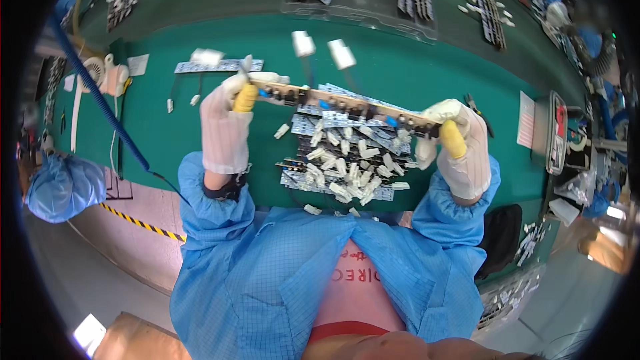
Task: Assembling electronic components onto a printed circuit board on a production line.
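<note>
A long, narrow circuit board (340, 104) with black and blue components along its side is held level above the table. My left hand (230, 117), in a white glove with yellow finger covers, is closed on its left end. At its right end my right hand (461, 140), gloved the same way, grips it too. Two white connectors (343, 55) on dark wires stick up beyond the board, slightly blurred. Below lies a heap of similar boards (373, 193) with many white connectors (360, 167) on top, partly hidden by the held board.
Another board (220, 66) lies at the back left of the green table (267, 40). Pliers (479, 115) lie beyond my right hand. A clear plastic tray (360, 19) with boards stands at the back. A blue coiled cord (100, 93) crosses at left, near a small white fan (107, 75).
</note>
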`<state>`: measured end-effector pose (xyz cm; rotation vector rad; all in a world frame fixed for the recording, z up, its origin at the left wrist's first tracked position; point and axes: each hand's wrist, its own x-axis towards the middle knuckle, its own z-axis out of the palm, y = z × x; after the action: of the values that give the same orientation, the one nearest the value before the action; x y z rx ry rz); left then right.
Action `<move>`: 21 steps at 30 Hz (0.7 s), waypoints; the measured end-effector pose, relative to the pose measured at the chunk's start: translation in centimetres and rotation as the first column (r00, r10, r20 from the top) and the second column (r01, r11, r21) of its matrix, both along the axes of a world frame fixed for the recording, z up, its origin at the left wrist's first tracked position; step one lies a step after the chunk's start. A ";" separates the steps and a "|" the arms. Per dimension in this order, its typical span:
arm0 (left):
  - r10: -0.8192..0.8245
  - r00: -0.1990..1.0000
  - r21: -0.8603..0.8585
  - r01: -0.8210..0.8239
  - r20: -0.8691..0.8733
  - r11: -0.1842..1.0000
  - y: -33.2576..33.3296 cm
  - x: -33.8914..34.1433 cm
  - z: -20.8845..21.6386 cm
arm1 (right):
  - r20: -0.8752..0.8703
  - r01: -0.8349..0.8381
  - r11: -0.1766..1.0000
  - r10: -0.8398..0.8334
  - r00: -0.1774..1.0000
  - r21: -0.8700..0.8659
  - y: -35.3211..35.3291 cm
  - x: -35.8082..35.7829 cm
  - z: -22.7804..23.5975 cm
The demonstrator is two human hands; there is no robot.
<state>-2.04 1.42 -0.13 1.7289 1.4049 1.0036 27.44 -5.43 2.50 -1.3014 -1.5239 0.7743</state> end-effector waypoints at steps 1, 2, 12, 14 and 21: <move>-0.015 0.993 0.019 0.013 0.114 1.000 0.0 0.8 0.7 | -0.150 -0.102 0.982 0.079 0.986 -0.157 -0.4 -0.1 0.8; -0.010 0.954 -0.064 0.031 0.300 0.997 0.1 0.3 -0.4 | -0.125 -0.118 0.982 0.100 0.987 -0.146 -0.2 -0.2 0.7; -0.129 0.991 0.042 0.127 0.043 0.991 -0.4 -0.4 1.4 | -0.555 -0.218 0.949 0.059 0.830 -0.226 0.5 0.5 -1.6; -0.141 0.987 0.061 0.136 0.074 0.989 -0.4 -0.4 0.9 | -0.557 -0.181 0.952 0.014 0.830 -0.246 0.5 0.6 -1.7; -0.106 0.768 -0.067 0.190 0.631 0.980 0.5 0.1 -1.4 | -0.452 -0.238 0.943 0.111 0.885 -0.234 0.8 -0.9 -0.3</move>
<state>-1.98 1.95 -1.48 1.2123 0.8576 1.2217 26.56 -4.65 2.24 -1.0989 -1.2045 1.3474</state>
